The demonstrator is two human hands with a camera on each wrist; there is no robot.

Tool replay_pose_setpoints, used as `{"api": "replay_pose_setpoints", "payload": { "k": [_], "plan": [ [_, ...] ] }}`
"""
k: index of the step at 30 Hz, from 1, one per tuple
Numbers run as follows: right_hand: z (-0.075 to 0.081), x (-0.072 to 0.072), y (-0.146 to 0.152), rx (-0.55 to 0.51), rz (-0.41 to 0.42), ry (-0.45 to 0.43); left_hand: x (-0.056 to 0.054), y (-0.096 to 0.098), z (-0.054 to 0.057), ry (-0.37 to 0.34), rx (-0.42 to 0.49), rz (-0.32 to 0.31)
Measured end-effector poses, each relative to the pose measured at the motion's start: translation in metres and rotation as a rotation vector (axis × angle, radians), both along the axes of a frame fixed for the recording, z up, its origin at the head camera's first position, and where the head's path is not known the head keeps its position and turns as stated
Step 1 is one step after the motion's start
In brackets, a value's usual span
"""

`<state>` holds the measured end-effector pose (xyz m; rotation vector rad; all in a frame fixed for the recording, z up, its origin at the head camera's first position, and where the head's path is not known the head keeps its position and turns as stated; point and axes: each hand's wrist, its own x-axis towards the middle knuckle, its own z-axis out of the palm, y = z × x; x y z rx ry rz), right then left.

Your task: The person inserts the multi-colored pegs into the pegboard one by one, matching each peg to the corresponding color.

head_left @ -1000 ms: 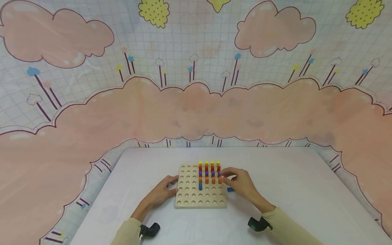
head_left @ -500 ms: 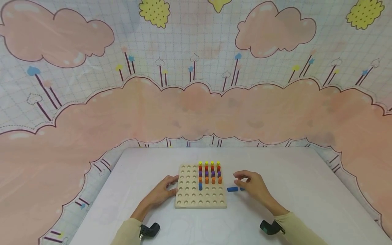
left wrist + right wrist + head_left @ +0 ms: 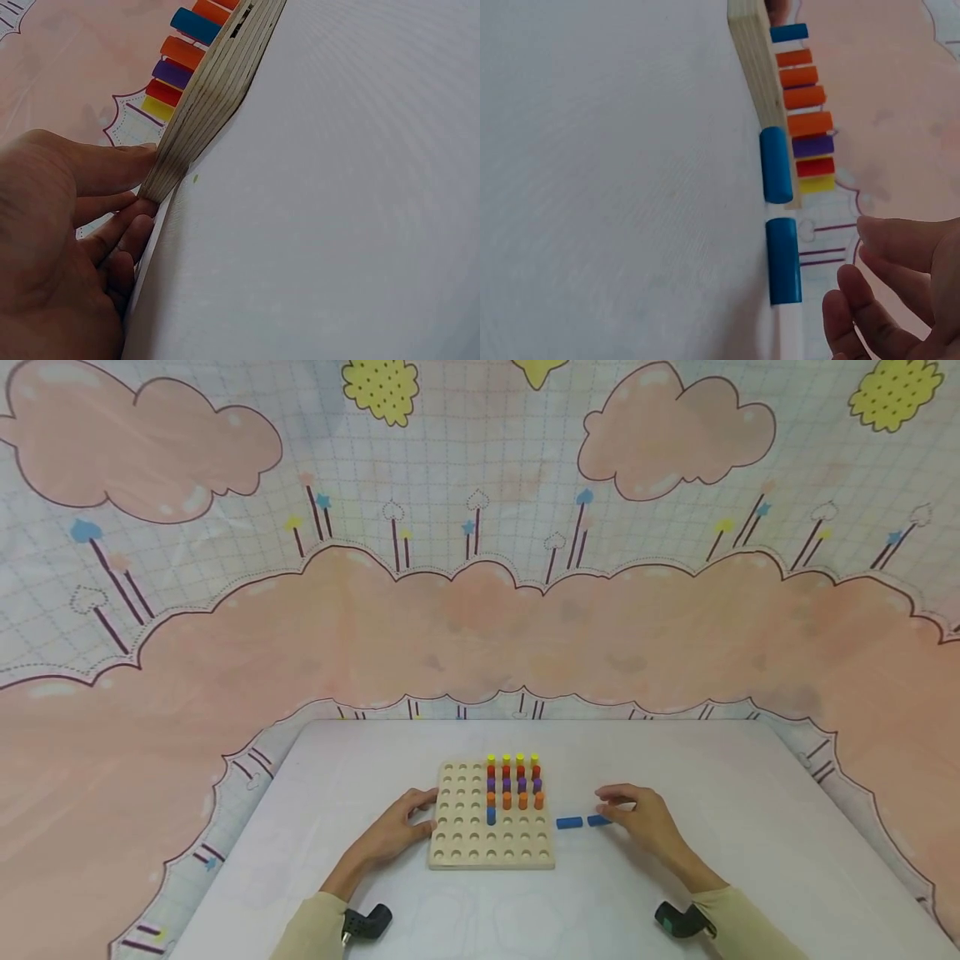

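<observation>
A wooden pegboard (image 3: 453, 837) lies on the table with rows of round holes. Standing in it are rows of yellow, red, purple and orange pegs (image 3: 522, 803), plus one blue peg (image 3: 491, 816) in front of the orange row. My left hand (image 3: 393, 827) touches the board's left edge, thumb and fingers apart along it. To the board's right lie two blue pegs end to end, one nearer (image 3: 569, 822) and one farther out (image 3: 784, 261). Just above the farther one hovers my right hand (image 3: 641, 818), its thumb and fingers parted and holding nothing.
The white table (image 3: 337, 768) runs back to a cloud-patterned cloth backdrop (image 3: 480, 635). A black wrist device (image 3: 367, 922) sits at the left wrist, and another (image 3: 681, 920) at the right.
My right hand has drawn away from the orange row's right end, moving right to the farther blue peg. Both loose blue pegs are now in sight. The left hand has stayed put.
</observation>
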<state>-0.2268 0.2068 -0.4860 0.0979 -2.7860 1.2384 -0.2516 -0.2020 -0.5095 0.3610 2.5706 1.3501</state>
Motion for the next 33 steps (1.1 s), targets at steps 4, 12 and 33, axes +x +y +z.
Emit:
{"api": "replay_pose_setpoints", "payload": {
  "k": [4, 12, 33],
  "plan": [
    [-0.003, 0.0, 0.006, -0.019, 0.003, -0.061, 0.001, -0.001, -0.001, 0.007, -0.01, 0.001],
    [-0.01, -0.002, 0.018, -0.014, 0.036, -0.11, 0.001, -0.001, -0.001, 0.03, -0.015, -0.008],
    [-0.015, -0.006, 0.022, 0.04, 0.012, -0.192, 0.0, 0.0, -0.001, 0.039, -0.018, -0.003]
  ]
}}
